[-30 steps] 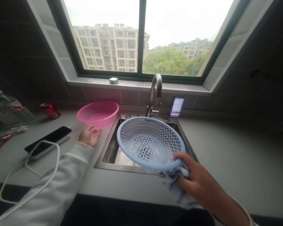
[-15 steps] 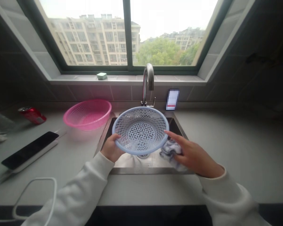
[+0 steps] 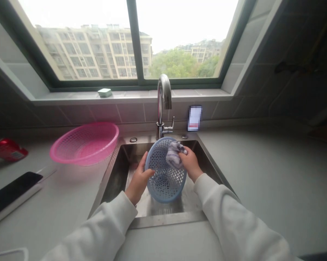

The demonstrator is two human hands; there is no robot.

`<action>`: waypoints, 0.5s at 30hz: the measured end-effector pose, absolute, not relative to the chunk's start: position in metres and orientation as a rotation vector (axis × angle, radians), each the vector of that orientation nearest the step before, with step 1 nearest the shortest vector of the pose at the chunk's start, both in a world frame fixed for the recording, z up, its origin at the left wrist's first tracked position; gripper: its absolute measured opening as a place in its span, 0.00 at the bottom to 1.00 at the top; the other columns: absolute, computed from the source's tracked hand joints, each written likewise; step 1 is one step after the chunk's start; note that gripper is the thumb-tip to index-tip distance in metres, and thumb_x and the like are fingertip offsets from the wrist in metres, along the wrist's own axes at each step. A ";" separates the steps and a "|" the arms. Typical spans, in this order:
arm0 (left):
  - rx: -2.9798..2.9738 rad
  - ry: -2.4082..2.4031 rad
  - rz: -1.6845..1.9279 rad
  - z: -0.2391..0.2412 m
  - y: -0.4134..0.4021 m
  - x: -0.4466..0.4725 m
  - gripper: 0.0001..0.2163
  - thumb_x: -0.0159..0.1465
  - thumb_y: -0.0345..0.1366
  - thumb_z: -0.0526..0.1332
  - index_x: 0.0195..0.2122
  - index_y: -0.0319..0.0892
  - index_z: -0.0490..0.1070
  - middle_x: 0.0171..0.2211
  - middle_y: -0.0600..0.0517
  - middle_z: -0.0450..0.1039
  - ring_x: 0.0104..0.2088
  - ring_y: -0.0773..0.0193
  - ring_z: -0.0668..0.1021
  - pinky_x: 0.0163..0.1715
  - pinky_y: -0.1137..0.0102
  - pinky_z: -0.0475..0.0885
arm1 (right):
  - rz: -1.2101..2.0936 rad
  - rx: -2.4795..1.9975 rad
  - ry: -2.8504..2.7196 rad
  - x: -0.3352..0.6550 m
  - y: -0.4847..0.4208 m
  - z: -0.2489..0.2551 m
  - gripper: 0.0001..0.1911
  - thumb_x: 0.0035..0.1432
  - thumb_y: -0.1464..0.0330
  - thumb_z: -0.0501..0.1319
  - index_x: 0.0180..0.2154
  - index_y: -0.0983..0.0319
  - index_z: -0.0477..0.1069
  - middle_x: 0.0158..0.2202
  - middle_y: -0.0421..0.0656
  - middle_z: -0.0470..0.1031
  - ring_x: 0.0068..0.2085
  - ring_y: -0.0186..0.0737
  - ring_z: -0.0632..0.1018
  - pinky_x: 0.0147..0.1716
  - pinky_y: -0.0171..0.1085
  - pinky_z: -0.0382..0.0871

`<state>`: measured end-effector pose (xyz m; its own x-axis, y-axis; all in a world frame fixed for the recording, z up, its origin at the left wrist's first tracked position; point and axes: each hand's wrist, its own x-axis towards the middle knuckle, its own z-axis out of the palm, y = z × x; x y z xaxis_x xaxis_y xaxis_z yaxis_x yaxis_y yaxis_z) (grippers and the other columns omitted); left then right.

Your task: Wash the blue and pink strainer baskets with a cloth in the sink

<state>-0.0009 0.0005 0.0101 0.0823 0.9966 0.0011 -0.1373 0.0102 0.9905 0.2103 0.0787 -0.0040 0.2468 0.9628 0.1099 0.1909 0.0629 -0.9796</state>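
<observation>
Over the steel sink (image 3: 111, 192), a light blue plastic basket (image 3: 163, 181) with a pierced pattern is held tilted. My left hand (image 3: 140, 179) grips its left rim, thumb on the inside edge and fingers behind. A crumpled white and grey cloth (image 3: 174, 155) is bunched in my right hand (image 3: 189, 163), which is closed around it. The cloth lies against the inside of the basket near its upper right rim. Some of the right hand's fingers are hidden by the cloth.
Behind the sink rises a chrome faucet (image 3: 163, 105). A pink basket (image 3: 84, 145) is on the counter to the left, with a red can (image 3: 8, 148) and a black-topped device (image 3: 13, 192) beyond. A phone (image 3: 194, 119) leans on the back wall. A green block (image 3: 105, 92) sits on the sill.
The blue basket has gone lower into the sink and turned steeply on its side. My right hand has brought the cloth from outside the rim to the basket's inside. The view has shifted right.
</observation>
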 end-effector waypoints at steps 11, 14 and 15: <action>1.247 0.973 1.112 0.005 -0.008 0.012 0.50 0.52 0.46 0.76 0.74 0.50 0.54 0.70 0.43 0.64 0.65 0.37 0.71 0.65 0.51 0.66 | 1.421 -0.881 -0.931 0.172 0.050 0.007 0.23 0.42 0.67 0.74 0.43 0.58 0.77 0.40 0.40 0.83 0.42 0.45 0.81 0.50 0.44 0.74; 1.347 1.071 1.110 0.007 -0.008 0.006 0.48 0.52 0.48 0.77 0.72 0.49 0.59 0.71 0.41 0.61 0.68 0.36 0.66 0.68 0.48 0.59 | 1.420 -0.910 -1.013 0.176 0.049 0.005 0.21 0.41 0.67 0.75 0.41 0.60 0.78 0.38 0.41 0.83 0.42 0.45 0.81 0.51 0.44 0.73; 1.374 1.096 1.105 0.008 -0.008 0.004 0.48 0.52 0.48 0.78 0.71 0.49 0.61 0.70 0.41 0.61 0.68 0.36 0.65 0.69 0.47 0.58 | 1.407 -0.919 -0.978 0.180 0.052 0.004 0.20 0.41 0.66 0.75 0.40 0.59 0.78 0.37 0.40 0.83 0.41 0.45 0.81 0.50 0.45 0.74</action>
<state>0.0044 -0.0078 0.0083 0.1661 0.9843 0.0604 0.0526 -0.0700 0.9962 0.1795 0.0516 0.0036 -0.0601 0.9982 0.0015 -0.3493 -0.0196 -0.9368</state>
